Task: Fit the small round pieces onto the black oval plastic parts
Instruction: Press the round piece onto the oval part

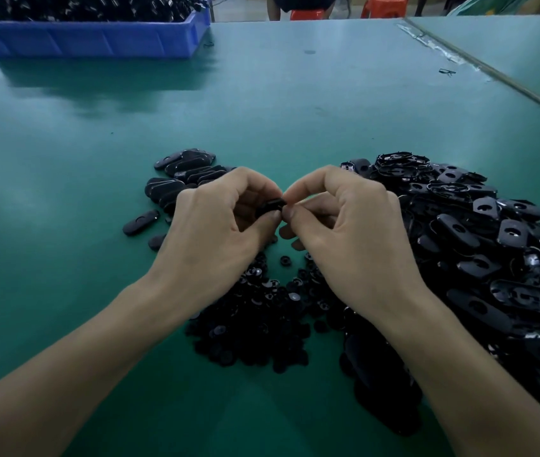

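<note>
My left hand [219, 219] pinches a black oval plastic part [270, 207] between thumb and fingers, just above the green table. My right hand [344, 219] meets it from the right, thumb and forefinger pressed together at the part's edge; whatever is between those fingertips is hidden. Below my hands lies a heap of small round pieces [255, 321]. A big pile of black oval parts [480, 245] spreads to the right. A smaller group of oval parts [183, 174] lies flat behind my left hand.
A blue bin [90, 37] full of black parts stands at the far left on the green table [295, 103]. A seam with tape [460, 57] runs across the far right. Red stools and a person's legs show beyond the table.
</note>
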Available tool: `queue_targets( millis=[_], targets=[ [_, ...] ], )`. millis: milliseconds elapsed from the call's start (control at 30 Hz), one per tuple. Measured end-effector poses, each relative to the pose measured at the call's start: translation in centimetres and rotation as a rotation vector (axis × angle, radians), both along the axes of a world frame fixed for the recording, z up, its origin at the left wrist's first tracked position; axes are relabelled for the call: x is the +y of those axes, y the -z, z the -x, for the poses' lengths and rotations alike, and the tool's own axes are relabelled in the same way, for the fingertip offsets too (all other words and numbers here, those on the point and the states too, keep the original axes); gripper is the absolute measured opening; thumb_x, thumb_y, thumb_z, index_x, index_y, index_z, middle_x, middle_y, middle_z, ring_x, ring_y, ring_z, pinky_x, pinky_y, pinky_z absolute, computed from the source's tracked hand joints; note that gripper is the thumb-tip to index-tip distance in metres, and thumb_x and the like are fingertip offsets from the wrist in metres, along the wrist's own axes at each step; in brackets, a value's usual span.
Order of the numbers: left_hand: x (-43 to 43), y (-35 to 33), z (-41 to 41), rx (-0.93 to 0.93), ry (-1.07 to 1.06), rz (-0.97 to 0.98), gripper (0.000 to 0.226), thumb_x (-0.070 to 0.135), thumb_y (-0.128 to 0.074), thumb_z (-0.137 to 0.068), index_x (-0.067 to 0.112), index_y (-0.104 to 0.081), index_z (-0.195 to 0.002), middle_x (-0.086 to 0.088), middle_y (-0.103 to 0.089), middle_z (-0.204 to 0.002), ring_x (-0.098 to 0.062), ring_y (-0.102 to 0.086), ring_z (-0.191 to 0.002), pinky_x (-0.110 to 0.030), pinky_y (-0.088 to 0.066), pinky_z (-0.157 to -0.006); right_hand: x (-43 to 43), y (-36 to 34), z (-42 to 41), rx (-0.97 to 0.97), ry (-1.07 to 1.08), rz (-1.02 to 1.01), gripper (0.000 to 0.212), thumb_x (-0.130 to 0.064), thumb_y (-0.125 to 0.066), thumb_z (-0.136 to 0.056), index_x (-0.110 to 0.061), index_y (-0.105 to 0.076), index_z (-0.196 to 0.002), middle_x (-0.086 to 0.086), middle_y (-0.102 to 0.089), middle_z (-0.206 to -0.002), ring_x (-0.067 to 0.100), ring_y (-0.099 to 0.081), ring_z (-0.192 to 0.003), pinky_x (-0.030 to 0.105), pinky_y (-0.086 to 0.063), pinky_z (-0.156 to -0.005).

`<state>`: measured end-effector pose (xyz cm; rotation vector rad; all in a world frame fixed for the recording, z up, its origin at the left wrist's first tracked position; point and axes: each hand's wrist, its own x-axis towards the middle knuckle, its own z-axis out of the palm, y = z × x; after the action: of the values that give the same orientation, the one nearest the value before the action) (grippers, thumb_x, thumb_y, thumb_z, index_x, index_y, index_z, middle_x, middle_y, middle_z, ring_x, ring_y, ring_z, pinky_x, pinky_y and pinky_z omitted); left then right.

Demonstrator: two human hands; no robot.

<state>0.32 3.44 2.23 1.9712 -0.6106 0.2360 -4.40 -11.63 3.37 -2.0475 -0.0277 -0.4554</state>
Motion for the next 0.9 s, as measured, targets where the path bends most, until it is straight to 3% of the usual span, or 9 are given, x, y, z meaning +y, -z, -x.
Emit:
queue_targets(
  millis=[133, 233, 367, 567, 767, 900],
  targets=[
    [0.1, 0.0, -0.2, -0.026, -0.007, -0.011, 0.021, 0.021, -0.071, -0.084, 0.04, -0.064, -0.091, 0.021, -0.071, -0.085, -0.001, -0.07, -0.075, -0.02, -0.056, -0.071, -0.3, -0.1, 0.1, -0.012, -0.046, -0.009, 0.014, -0.012, -0.067, -0.091, -0.026, -0.069, -0.091, -0.013, -0.073, -0.071, 0.023, -0.071, -0.063, 0.041, -0.058, -0.06],
    [0.0, 0.1, -0.3, 0.002, 0.006, 0.021, 0.017, 0.02, -0.07, -0.084, 0.035, -0.067, -0.091, 0.019, -0.072, -0.082, -0.006, -0.07, -0.072, -0.023, -0.057, -0.069, -0.5, 0.0, 0.0, -0.032, -0.032, -0.012, 0.015, -0.013, -0.068, -0.091, -0.027, -0.07, -0.094, -0.009, -0.074, -0.069, 0.016, -0.072, -0.065, 0.038, -0.059, -0.062],
    [-0.1, 0.0, -0.3, 0.077, 0.039, 0.108, 0.016, 0.019, -0.069, -0.082, 0.033, -0.069, -0.09, 0.01, -0.074, -0.084, -0.013, -0.071, -0.074, -0.031, -0.059, -0.071, -0.6, 0.0, -0.2, -0.061, 0.03, 0.08, 0.021, -0.009, -0.073, -0.087, -0.024, -0.075, -0.102, -0.011, -0.072, -0.085, 0.001, -0.067, -0.078, 0.01, -0.05, -0.07],
    [0.0, -0.5, -0.4, 0.191, 0.149, 0.224, 0.018, 0.011, -0.069, -0.082, 0.026, -0.068, -0.092, -0.001, -0.075, -0.091, -0.013, -0.071, -0.081, -0.022, -0.058, -0.076, -1.1, -0.2, -0.3, 0.004, -0.06, -0.004, 0.019, -0.008, -0.073, -0.088, -0.02, -0.077, -0.103, -0.013, -0.075, -0.086, -0.002, -0.071, -0.082, 0.02, -0.057, -0.081],
    [0.2, -0.7, -0.6, 0.331, 0.171, 0.29, 0.019, 0.001, -0.073, -0.082, 0.015, -0.069, -0.093, -0.003, -0.075, -0.079, -0.011, -0.071, -0.07, -0.02, -0.057, -0.069, -1.6, -0.5, -0.2, 0.048, -0.1, -0.065, 0.015, -0.011, -0.076, -0.086, -0.025, -0.077, -0.09, -0.011, -0.075, -0.076, 0.002, -0.072, -0.073, 0.023, -0.059, -0.074],
    [0.1, -0.8, -0.4, 0.381, 0.174, 0.312, 0.018, 0.007, -0.075, -0.077, 0.012, -0.07, -0.093, -0.008, -0.076, -0.08, -0.013, -0.072, -0.07, -0.021, -0.058, -0.068, -1.6, -0.4, -0.2, 0.06, -0.081, -0.072, 0.012, -0.012, -0.077, -0.084, -0.024, -0.075, -0.084, -0.011, -0.074, -0.072, 0.002, -0.071, -0.068, 0.024, -0.058, -0.07]
  ],
)
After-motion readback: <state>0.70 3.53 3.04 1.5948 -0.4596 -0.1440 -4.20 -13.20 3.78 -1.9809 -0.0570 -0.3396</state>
